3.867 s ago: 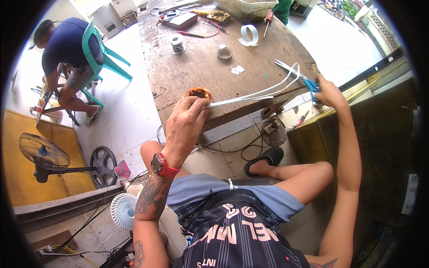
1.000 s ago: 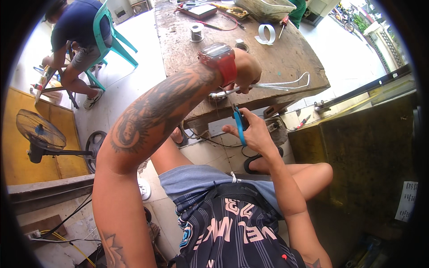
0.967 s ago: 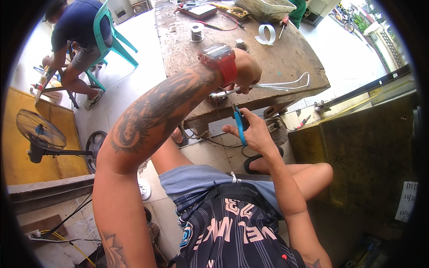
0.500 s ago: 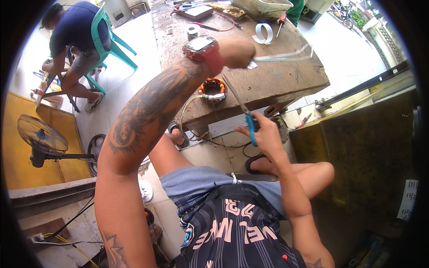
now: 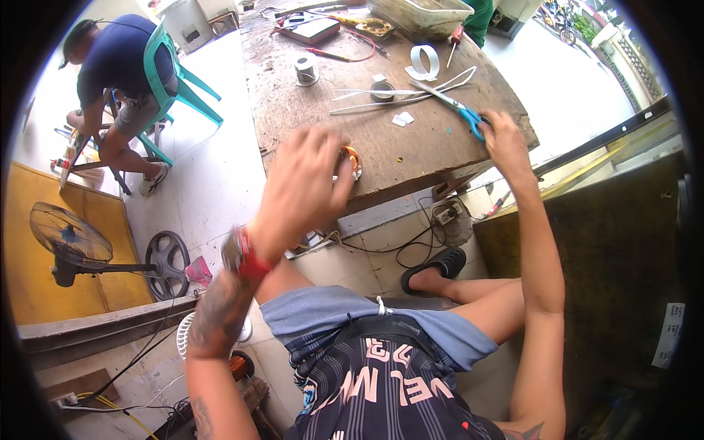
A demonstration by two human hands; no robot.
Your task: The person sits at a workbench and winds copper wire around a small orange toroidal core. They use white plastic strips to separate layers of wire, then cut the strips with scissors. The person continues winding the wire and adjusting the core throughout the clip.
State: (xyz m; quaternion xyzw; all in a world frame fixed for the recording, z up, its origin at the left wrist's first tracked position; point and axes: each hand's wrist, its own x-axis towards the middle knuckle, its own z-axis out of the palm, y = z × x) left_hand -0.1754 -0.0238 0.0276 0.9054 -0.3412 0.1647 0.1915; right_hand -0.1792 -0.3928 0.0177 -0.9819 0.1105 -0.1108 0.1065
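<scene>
At the right of the wooden table (image 5: 433, 143), my right hand (image 5: 507, 143) grips the blue handles of a pair of scissors (image 5: 469, 117). The blades point to the far left, their tip by some thin white tubing (image 5: 352, 95). My left hand (image 5: 304, 176) is smeared by motion above the near left table edge. It partly hides a ring-shaped coil with orange windings (image 5: 354, 158); whether it touches the coil, I cannot tell. A dark tape roll (image 5: 381, 91) lies at the tubing, with small white pieces (image 5: 402, 119) nearby.
Farther back are a wire spool (image 5: 305, 72), a white strip ring (image 5: 424, 63), a screwdriver (image 5: 455, 45), a meter with leads (image 5: 309, 31) and a plastic bin (image 5: 422, 18). Cables (image 5: 418, 238) trail below the table. A person (image 5: 125, 66) sits on a green chair (image 5: 158, 73) at left.
My left hand has come back from the table's middle to the coil. My right hand has carried the scissors up and right from the near edge onto the table. The tubing lies differently.
</scene>
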